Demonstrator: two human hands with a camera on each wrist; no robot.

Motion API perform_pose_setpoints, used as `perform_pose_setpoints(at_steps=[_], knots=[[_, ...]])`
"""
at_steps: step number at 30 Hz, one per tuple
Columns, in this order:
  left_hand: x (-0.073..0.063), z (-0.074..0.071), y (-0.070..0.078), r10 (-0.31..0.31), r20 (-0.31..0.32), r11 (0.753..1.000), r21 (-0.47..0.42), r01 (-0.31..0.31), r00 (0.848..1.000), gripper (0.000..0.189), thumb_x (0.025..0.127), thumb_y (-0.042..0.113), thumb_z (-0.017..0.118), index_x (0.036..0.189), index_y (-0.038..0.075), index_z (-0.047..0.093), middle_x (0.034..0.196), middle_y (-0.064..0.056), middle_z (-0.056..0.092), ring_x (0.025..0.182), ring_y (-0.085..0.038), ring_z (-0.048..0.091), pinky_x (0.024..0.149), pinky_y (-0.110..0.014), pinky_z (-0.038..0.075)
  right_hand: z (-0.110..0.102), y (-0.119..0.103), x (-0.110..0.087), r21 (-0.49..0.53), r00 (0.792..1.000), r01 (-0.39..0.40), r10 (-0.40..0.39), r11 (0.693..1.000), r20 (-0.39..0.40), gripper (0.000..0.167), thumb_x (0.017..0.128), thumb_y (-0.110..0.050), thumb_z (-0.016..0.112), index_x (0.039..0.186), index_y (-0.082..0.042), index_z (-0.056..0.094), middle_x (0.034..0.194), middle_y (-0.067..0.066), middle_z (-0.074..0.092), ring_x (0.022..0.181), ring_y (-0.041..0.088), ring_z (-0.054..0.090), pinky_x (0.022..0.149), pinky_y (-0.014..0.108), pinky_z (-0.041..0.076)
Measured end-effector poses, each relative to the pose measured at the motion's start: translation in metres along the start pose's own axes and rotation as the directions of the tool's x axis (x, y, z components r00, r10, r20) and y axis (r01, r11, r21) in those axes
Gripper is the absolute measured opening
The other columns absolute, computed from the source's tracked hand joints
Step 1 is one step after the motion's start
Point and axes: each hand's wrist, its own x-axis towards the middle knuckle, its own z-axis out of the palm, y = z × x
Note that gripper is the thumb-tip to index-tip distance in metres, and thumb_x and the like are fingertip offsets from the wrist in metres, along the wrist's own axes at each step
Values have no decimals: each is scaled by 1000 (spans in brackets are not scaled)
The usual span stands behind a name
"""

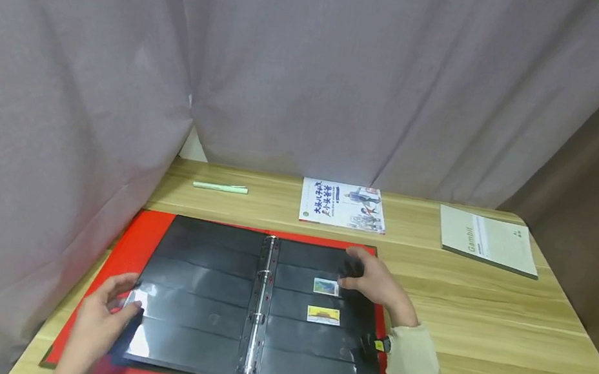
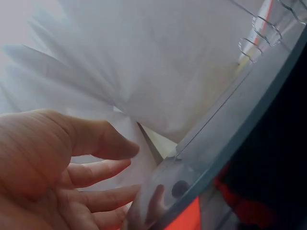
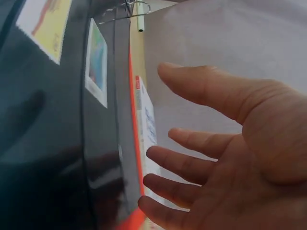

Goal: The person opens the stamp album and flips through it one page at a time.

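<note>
A red stamp album lies spread on the table, with black pocket pages held by metal rings. On its right page sit a blue-green stamp and, one row lower, a yellow stamp. My left hand is at the outer edge of the left page; in the left wrist view its thumb and fingers stand apart, fingertips close by the page edge. Over the upper right page hovers my right hand, fingers spread beside the blue-green stamp. The right wrist view shows that palm holding nothing.
Behind the album lie a pale green pen, a white illustrated booklet and, farther right, a grey-green notebook. Grey cloth hangs along the table's back and left sides. A dark wristband device sits at the right sleeve.
</note>
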Motion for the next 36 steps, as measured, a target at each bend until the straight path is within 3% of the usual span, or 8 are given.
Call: perform_pose_setpoints(at_steps=[4, 7, 14, 19, 26, 30, 36], knots=[[1, 2, -7, -23, 41, 999, 49, 21, 999, 46, 88, -10, 66, 132, -9, 57, 129, -30, 62, 106, -36, 65, 77, -10, 45, 4, 8, 4, -2, 999, -44, 44, 999, 13, 72, 84, -8, 78, 145, 8, 43, 147, 28, 45, 132, 45, 41, 110, 63, 32], [2, 3, -11, -36, 49, 996, 87, 32, 998, 44, 88, -9, 67, 131, -10, 58, 127, -31, 63, 107, -42, 65, 77, -14, 47, 5, 10, 6, -15, 998, -59, 60, 998, 9, 73, 83, -6, 79, 145, 7, 44, 146, 29, 45, 130, 45, 42, 109, 63, 33], [2, 7, -14, -78, 84, 984, 169, 63, 993, 45, 90, 0, 69, 132, -7, 58, 128, -29, 62, 112, -45, 63, 83, -35, 55, 7, 8, 8, -96, 997, -68, 70, 993, 25, 80, 78, -2, 82, 145, 10, 41, 146, 31, 45, 130, 46, 43, 109, 60, 36], [3, 9, -13, -98, 121, 970, 234, 67, 988, 47, 91, 7, 70, 134, -7, 56, 125, -31, 62, 115, -46, 60, 94, -56, 49, 11, 11, 9, -186, 998, -34, 42, 982, 40, 91, 73, -6, 89, 144, 16, 38, 148, 34, 40, 137, 48, 38, 112, 58, 32], [5, 15, -9, -82, 197, 947, 322, 15, 977, 53, 90, 16, 73, 132, -10, 54, 129, -37, 57, 117, -52, 53, 95, -64, 43, 16, 9, 11, -255, 988, -132, 149, 958, 48, 102, 72, -12, 92, 149, 14, 31, 159, 35, 19, 148, 47, 18, 117, 57, 23], [6, 20, -4, -93, 220, 929, 371, 5, 971, 57, 89, 20, 74, 133, -11, 53, 133, -37, 52, 118, -57, 46, 93, -69, 40, 16, 6, 9, -253, 982, -171, 185, 952, 36, 103, 74, -14, 92, 151, 12, 29, 160, 33, 21, 148, 47, 20, 117, 57, 23], [6, 27, 3, -169, 227, 900, 432, 57, 959, 66, 89, 30, 74, 138, -7, 50, 139, -38, 44, 120, -57, 41, 86, -75, 35, 15, 7, 8, -281, 984, -167, 179, 945, 19, 105, 72, -17, 93, 152, 11, 31, 157, 32, 29, 144, 47, 29, 115, 57, 28]])
